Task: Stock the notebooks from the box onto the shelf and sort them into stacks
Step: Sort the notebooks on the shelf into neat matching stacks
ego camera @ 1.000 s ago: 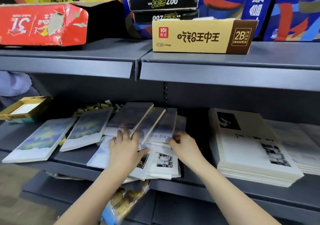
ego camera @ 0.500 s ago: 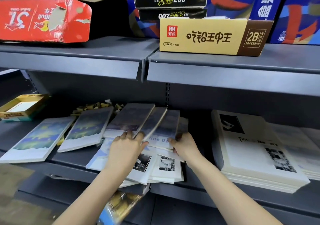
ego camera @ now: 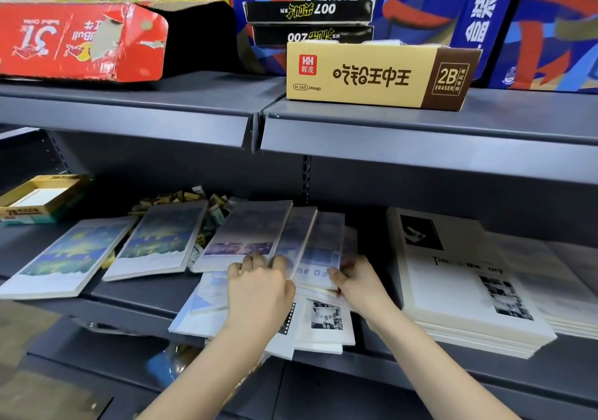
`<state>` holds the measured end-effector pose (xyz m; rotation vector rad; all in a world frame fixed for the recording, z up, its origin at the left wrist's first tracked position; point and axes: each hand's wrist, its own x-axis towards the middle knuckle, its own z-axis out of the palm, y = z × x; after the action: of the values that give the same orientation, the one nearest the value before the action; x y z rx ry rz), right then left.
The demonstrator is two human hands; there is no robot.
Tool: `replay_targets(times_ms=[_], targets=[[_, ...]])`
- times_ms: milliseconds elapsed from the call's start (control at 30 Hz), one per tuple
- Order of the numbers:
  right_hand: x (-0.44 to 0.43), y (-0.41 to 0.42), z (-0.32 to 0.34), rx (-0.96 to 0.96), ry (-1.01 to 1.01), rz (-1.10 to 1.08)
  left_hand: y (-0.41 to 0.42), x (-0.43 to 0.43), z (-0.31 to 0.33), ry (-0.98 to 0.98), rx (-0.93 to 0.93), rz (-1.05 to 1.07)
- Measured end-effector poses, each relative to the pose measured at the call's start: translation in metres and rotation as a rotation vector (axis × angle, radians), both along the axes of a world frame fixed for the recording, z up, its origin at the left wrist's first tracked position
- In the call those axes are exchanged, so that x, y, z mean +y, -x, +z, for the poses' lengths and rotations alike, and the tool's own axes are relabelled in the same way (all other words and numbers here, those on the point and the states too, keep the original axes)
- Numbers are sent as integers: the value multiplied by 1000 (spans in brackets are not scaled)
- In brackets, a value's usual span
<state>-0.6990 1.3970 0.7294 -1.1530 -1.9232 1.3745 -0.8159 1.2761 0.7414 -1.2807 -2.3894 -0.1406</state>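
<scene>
Several purple-blue notebooks [ego camera: 249, 232] lie fanned and overlapping in the middle of the lower shelf [ego camera: 139, 293]. My left hand [ego camera: 259, 293] grips their lower edges, fingers curled over the purple cover. My right hand [ego camera: 362, 280] pinches the right edge of the fan, thumb on a pale cover with blue lettering [ego camera: 318, 258]. Beneath both hands lie white notebooks with black-and-white photos [ego camera: 323, 322]. Two blue-and-yellow notebooks [ego camera: 64, 258] [ego camera: 158, 241] lie side by side to the left. A tall stack of white notebooks [ego camera: 459, 290] sits at the right.
A small yellow tray box [ego camera: 35, 199] stands at the far left, with loose small packets [ego camera: 181, 196] behind the notebooks. On the upper shelf [ego camera: 420, 128] are a torn red carton [ego camera: 81, 41], a tan eraser box [ego camera: 372, 73] and two black boxes [ego camera: 307, 12].
Both hands have slid a little deeper along the shelf onto the fanned notebooks, and the fan has closed up slightly. The view has shifted to the left.
</scene>
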Motion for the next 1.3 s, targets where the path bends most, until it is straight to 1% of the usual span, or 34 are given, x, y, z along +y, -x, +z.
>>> replay_targets(times_ms=[100,167,233,367,433,500,633,733,800,933,1000,1033,1067,1133,1167,1200,1233,1300], targets=[[-5,-1,1,50,11,-8,3,4,6,-54,-36,10],[-6,-3,3,80,19,-12,6,3,16,-102,-19,0],[-9,-7,4,101,37,-1,16,6,16,-160,8,-64],[-16,-13,1,91,48,9,19,6,12,-251,117,-202],[-20,-14,0,105,62,-8,10,6,11,-286,121,-266],[-23,-13,1,130,75,-26,-3,6,9,-269,73,-338],[-23,-14,2,83,4,-89,-27,13,3,-237,127,-448],[-25,-15,7,129,82,-122,-42,16,-12,-212,85,-482],[-25,-17,8,120,119,-134,-50,15,-19,-224,55,-508],[-21,-19,5,34,119,-92,-50,7,-7,-151,-169,-532],[-19,-20,7,-7,87,-83,-37,1,3,-235,-360,-534],[-19,-21,8,-15,67,-78,-28,-1,7,-295,-435,-492],[-20,-21,9,-14,49,-75,-18,-2,9,-348,-448,-432],[-22,-22,9,-6,31,-85,6,-5,10,-385,-377,-240],[-23,-20,8,-12,17,-90,19,-5,9,-371,-393,-129],[-25,-20,7,-27,1,-94,31,-6,6,-350,-458,-43],[-27,-19,6,-37,-14,-95,39,-7,3,-335,-570,6],[-29,-17,7,-43,-34,-90,48,-7,0,-323,-784,31]])
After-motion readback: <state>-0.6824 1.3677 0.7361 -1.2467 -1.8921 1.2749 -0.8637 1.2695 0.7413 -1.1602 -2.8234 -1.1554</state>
